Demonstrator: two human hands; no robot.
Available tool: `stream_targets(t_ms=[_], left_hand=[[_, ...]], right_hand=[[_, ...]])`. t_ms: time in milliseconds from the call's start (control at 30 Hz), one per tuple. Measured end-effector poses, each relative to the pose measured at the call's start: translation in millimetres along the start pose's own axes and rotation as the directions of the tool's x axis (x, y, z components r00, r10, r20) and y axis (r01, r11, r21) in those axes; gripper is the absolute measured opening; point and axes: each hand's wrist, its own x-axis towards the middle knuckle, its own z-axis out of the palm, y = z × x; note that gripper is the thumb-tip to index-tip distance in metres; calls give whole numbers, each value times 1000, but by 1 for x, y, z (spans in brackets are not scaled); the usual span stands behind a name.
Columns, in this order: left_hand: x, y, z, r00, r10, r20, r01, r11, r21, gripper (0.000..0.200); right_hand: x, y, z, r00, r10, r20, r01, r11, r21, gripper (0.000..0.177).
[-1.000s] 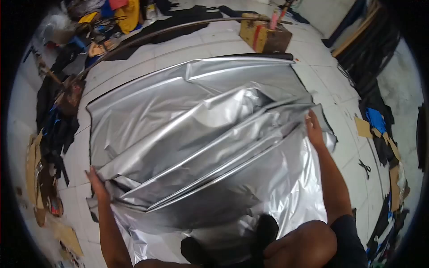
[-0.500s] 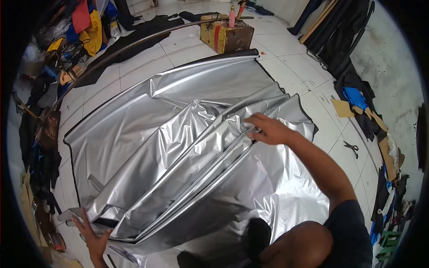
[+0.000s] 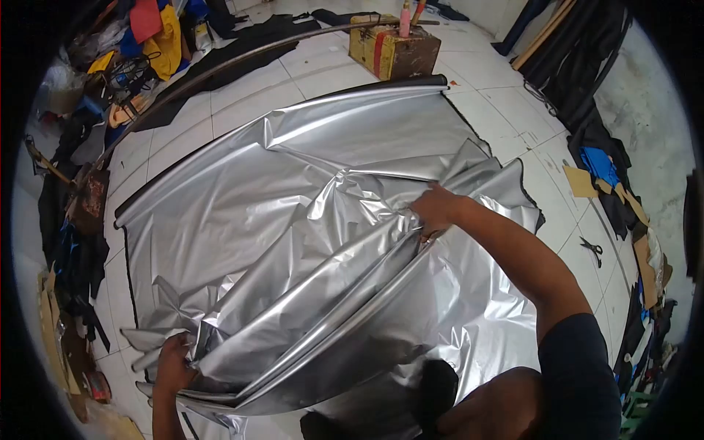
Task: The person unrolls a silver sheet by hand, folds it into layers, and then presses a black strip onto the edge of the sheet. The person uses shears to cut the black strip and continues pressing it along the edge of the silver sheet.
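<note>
A large silver sheet of coated fabric (image 3: 242, 198) with dark edges lies crumpled over the floor in front of me. Long folds run across it from lower left to upper right. At its lower left edge, my left hand (image 3: 176, 363) is closed around bunched material. My right hand (image 3: 438, 210) grips a gathered fold right of the centre, its fingertips partly hidden by the cloth. The sheet's far edge is rolled up, showing a black underside. My knee and dark-clad feet are at the bottom, over the near part of the sheet.
Scissors (image 3: 591, 251) lie on the white tiles at right. Beyond the sheet stands a yellow and brown box (image 3: 396, 55) with a pink bottle (image 3: 404, 20) on top. A long curved rod (image 3: 198, 77) crosses behind. Cloth scraps (image 3: 601, 165) and clutter line both sides.
My left hand has gone from spread fingers to a closed grip, moving slightly right and up. My right hand has closed on the fold. The folds are bunched more tightly; the view has shifted slightly.
</note>
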Motion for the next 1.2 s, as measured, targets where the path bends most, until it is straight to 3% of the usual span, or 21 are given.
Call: stream_targets(t_ms=[100, 167, 233, 267, 333, 400, 500, 533, 600, 633, 667, 733, 767, 833, 933, 1000, 1033, 1067, 1100, 1167, 1200], left_hand=[[27, -5, -7, 991, -65, -116, 74, 995, 70, 50], [52, -47, -10, 922, -114, -369, 161, 982, 101, 42], [91, -37, -52, 855, -219, -470, 268, 963, 39, 40], [110, -79, -49, 767, -71, -638, 232, 957, 172, 47], [155, -81, -77, 586, -165, -794, 448, 882, 148, 51], [182, -65, -108, 379, -179, -908, 495, 868, 36, 62], [200, 3, -129, 17, -82, -997, 376, 924, -69, 74], [193, 14, -122, 140, -22, -990, 321, 947, 24, 79], [167, 35, -93, 336, 51, -941, 237, 962, 137, 81], [153, 17, -61, 479, 80, -874, 280, 930, 239, 79], [136, 18, -30, 566, -27, -824, 324, 926, 192, 76], [112, 22, 22, 690, -279, -668, 311, 948, -75, 88], [106, 18, 33, 724, -419, -548, 362, 907, -215, 89], [103, 0, 47, 743, -625, -241, 486, 750, -449, 90], [131, -78, 64, 718, -562, -410, 106, 671, -734, 89], [150, -95, 39, 776, -608, -166, 325, 612, -721, 75], [163, -99, 24, 781, -623, -36, 431, 581, -690, 68], [177, -121, 22, 759, -647, -65, 467, 611, -639, 52], [190, -151, 22, 740, -666, -93, 501, 638, -585, 38], [209, -201, 12, 589, -479, -651, 546, 829, -116, 23], [216, -248, 3, 533, -414, -738, 521, 848, -99, 29]], right_hand=[[5, 15, 8, 999, -5, -47, 8, 998, 64, 54], [9, 34, -8, 985, 39, -170, -25, 996, 81, 51], [14, 44, -38, 937, 167, -307, -173, 985, 8, 47], [17, 48, -52, 886, 187, -425, -204, 979, 5, 43], [28, 54, -76, 710, 203, -674, -289, 957, -17, 34], [47, 62, -97, 461, 181, -869, -412, 911, -29, 35], [72, 56, -113, 69, 195, -978, -501, 855, 135, 56], [76, 54, -118, -77, 205, -976, -501, 838, 216, 63], [76, 53, -109, -74, 296, -952, -480, 827, 294, 72], [74, 49, -97, -62, 339, -939, -466, 822, 327, 77], [68, 46, -84, -27, 335, -942, -266, 906, 330, 72], [58, 36, -38, 150, 414, -898, -157, 907, 391, 70], [56, 27, -13, 185, 471, -862, -137, 881, 452, 68], [52, 24, 23, 408, 575, -709, -185, 813, 552, 71], [63, 48, 57, 629, 567, -532, -228, 789, 571, 74], [88, 82, 69, 739, 527, -419, -173, 750, 638, 76], [110, 100, 83, 754, 439, -489, -121, 824, 554, 76], [134, 119, 101, 764, 345, -545, -70, 884, 462, 76], [123, 105, 84, 777, 389, -495, -43, 817, 575, 77], [103, 87, 70, 770, 458, -443, -26, 717, 697, 79], [98, 83, 74, 757, 481, -443, -29, 701, 712, 79]])
